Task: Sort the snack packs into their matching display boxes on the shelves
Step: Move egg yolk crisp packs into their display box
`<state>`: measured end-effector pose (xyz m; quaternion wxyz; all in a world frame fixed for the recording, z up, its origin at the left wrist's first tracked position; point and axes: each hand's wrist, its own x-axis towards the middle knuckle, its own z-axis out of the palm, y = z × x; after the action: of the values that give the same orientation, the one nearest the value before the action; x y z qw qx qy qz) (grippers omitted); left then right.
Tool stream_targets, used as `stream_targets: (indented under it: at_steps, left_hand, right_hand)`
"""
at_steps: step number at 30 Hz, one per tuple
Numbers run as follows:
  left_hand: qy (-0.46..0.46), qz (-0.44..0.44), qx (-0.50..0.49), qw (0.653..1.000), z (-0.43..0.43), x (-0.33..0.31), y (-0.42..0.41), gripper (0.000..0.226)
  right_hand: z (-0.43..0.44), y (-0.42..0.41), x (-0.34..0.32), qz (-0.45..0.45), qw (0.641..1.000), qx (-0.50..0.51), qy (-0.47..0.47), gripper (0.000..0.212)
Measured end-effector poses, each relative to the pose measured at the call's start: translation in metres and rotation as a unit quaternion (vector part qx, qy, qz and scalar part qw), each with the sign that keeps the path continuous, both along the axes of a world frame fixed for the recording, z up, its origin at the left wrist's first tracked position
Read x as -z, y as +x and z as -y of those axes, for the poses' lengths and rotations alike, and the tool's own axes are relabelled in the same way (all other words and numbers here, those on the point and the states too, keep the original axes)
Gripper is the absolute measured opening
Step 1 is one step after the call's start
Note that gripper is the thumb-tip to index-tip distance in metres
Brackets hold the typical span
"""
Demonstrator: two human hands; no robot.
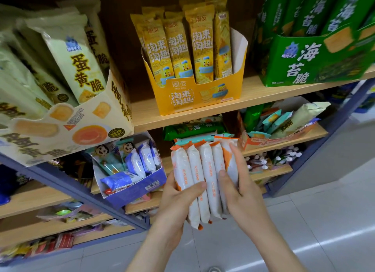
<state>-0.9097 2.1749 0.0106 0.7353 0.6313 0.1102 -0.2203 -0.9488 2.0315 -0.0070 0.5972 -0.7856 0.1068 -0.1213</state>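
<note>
1. You're holding five white-and-orange snack packs (207,170) fanned side by side in front of the shelves, below the upper shelf (263,93) and level with the next board down. They are in no box.
2. The packs' orange print runs lengthwise and is too blurred to read. Their crimped ends are orange.
3. Your left hand (178,198) grips the fan from below left. The thumb lies across the fronts of the left packs, with the other fingers hidden behind.
4. Your right hand (241,190) grips the right side. The thumb presses on the front and the fingers run up along the outermost pack. So both sets of fingers are closed round the bundle.
5. Just behind the fan a green pack (192,129) lies flat on the shelf; only "脆" is legible.
6. To the right, an orange display box (269,139) holds loose teal packs (272,119) and one cream pack, all tumbled.
7. To the left, a blue display box (138,186) with a barcode label is tilted forward. It holds white-and-blue packs (140,160) and some with a cartoon face.
8. On the upper shelf in the centre, a yellow display box (194,97) marked "淘来淘趣" holds upright yellow packs (198,48) with the same text.
9. Upper right, a green display box (304,62) reads "海苔脆" and holds matching green packs.
10. Upper left, a cream display box (67,129) holds cream packs (75,62) reading "蛋黄脆".
11. Grey tiled floor (304,221) lies beneath your arms.
</note>
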Motion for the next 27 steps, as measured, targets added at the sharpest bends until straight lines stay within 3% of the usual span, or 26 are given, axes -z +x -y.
stream_targets:
  at_steps: [3, 6, 10, 16, 22, 25, 27]
  left_hand:
    - [0.038, 0.053, 0.017, 0.998, -0.005, -0.002, 0.0, 0.043]
    - [0.075, 0.073, 0.066, 0.992, -0.016, -0.008, -0.002, 0.029]
    - [0.079, 0.044, 0.104, 0.99, -0.043, -0.01, 0.003, 0.062]
    - [-0.071, -0.086, 0.067, 0.992, -0.096, -0.005, 0.019, 0.051]
    - [-0.039, -0.106, 0.02, 0.993, -0.127, -0.003, 0.036, 0.059]
    - [-0.054, -0.112, 0.03, 0.992, -0.133, -0.001, 0.047, 0.056]
    - [-0.078, -0.122, 0.04, 0.989, -0.133, 0.0, 0.052, 0.049]
  right_hand:
    - [-0.011, 0.0, 0.0, -0.018, 0.998, -0.029, 0.046, 0.052]
    - [-0.023, 0.0, -0.001, -0.048, 0.991, -0.06, 0.109, 0.065]
    - [-0.05, 0.008, 0.01, -0.081, 0.979, -0.084, 0.167, 0.076]
    - [-0.092, 0.025, 0.024, -0.111, 0.959, -0.109, 0.236, 0.084]
    - [-0.124, 0.041, 0.023, -0.096, 0.959, -0.104, 0.247, 0.054]
    - [-0.125, 0.047, 0.021, -0.077, 0.965, -0.092, 0.235, 0.059]
    - [-0.12, 0.051, 0.02, -0.073, 0.963, -0.092, 0.244, 0.074]
